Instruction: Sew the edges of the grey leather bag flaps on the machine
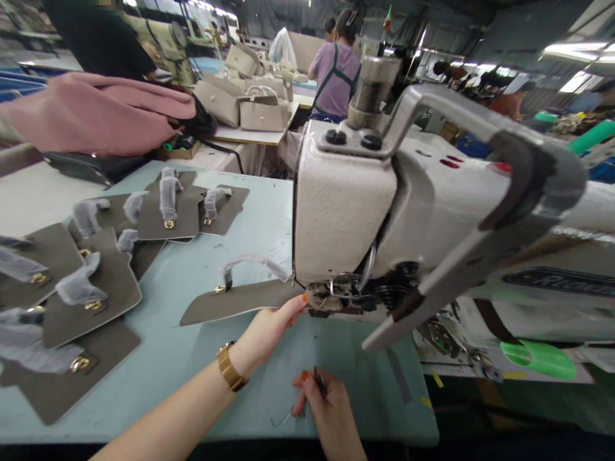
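With thumb on top, my left hand (273,326) grips the near edge of a grey-brown bag panel (230,302), its far end under the head of the sewing machine (343,198). A plastic-wrapped handle (254,259) with a gold fitting arches up from that panel. My right hand (327,400) is closed around a small dark pointed tool, perhaps thread snips, low over the table in front of the machine. A thin loop of thread (283,417) lies by its fingers. The panel's edge under the machine head is hidden.
Several similar panels with wrapped handles (93,282) overlap on the left of the pale blue table (192,384). A grey lever (432,275) juts down at the machine's front. Pink material (106,115) and beige bags (262,112) lie beyond; a person in purple (336,70) faces away.
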Available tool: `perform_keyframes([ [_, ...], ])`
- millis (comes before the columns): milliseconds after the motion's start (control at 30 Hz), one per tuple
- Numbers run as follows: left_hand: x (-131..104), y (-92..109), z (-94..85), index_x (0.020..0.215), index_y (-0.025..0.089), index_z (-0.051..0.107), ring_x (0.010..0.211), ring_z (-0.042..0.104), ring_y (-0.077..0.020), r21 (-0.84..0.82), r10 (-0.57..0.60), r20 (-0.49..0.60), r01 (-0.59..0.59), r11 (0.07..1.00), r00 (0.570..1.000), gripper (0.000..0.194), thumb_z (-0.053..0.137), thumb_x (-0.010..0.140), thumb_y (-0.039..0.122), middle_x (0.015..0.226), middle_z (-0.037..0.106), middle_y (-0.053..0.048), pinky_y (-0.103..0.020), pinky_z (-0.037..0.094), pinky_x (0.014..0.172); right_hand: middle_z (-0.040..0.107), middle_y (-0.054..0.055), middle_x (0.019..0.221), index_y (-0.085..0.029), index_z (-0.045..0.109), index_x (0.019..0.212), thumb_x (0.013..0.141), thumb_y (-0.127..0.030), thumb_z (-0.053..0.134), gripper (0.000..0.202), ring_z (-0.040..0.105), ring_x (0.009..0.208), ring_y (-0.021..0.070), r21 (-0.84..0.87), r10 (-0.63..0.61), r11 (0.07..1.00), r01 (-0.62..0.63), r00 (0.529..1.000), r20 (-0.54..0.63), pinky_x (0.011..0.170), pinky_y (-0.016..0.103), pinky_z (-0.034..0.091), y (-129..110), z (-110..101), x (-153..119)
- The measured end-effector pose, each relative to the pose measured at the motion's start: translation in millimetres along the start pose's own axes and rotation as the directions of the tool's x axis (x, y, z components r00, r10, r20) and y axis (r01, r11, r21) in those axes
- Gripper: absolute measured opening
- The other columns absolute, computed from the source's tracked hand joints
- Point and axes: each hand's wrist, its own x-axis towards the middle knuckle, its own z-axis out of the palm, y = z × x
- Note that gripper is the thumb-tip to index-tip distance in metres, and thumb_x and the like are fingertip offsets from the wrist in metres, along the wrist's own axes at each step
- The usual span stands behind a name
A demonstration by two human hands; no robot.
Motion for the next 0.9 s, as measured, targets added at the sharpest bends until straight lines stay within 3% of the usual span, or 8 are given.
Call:
perform_keyframes([
  [133, 2.4, 2.6, 2.1, 0.06, 0.014, 0.07, 0.051, 0.043, -0.0112, -0.023, -0.026, 0.023, 0.027, 0.999, 0.999, 0.028, 0.072, 0.068, 0.04, 0.054, 0.06, -0.001, -0.024, 0.033, 0.052, 0.067, 0.004, 0.054, -0.013, 0.068, 0.08, 0.092, -0.048, 0.044, 0.044, 0.063, 0.06, 0.0188, -0.009, -0.003, 1.0, 0.003, 1.0, -0.004, 0.071, 0.027, 0.045, 1.8, 0.8, 0.4],
  [567, 3.3, 7.1, 6.1, 0.055, 0.014, 0.067, 0.05, 0.035, -0.0087, -0.128, -0.011, 0.012, 0.013, 0.992, 1.0, 0.036, 0.072, 0.065, 0.049, 0.048, 0.046, 0.004, -0.024, 0.03, 0.052, 0.065, 0.004, 0.056, -0.016, 0.064, 0.064, 0.093, -0.035, 0.043, 0.041, 0.064, 0.07, 0.0201, -0.035, -0.014, 0.999, 0.014, 1.0, 0.014, 0.076, 0.028, 0.043, -3.2, -2.6, -0.4],
  [700, -0.8, 5.1, 9.8, 0.058, 0.014, 0.069, 0.053, 0.039, -0.0098, -0.14, -0.005, -0.044, -0.001, 0.99, 0.999, 0.034, 0.073, 0.065, 0.048, 0.051, 0.051, 0.003, -0.024, 0.032, 0.055, 0.069, 0.006, 0.066, -0.018, 0.06, 0.055, 0.094, -0.033, 0.042, 0.045, 0.065, 0.079, 0.0208, -0.044, -0.024, 0.999, 0.026, 0.999, 0.028, 0.078, 0.027, 0.042, -4.9, -4.2, -0.8],
  [900, -8.9, -0.4, 21.8, 0.058, 0.017, 0.068, 0.056, 0.047, -0.0127, -0.16, -0.013, -0.155, -0.012, 0.987, 0.988, 0.03, 0.071, 0.068, 0.045, 0.055, 0.059, 0.001, -0.026, 0.039, 0.061, 0.068, 0.005, 0.065, -0.019, 0.061, 0.057, 0.094, -0.036, 0.044, 0.044, 0.064, 0.08, 0.0211, -0.04, -0.019, 0.999, 0.02, 0.999, 0.049, 0.078, 0.026, 0.042, -8.0, -6.4, -1.8],
])
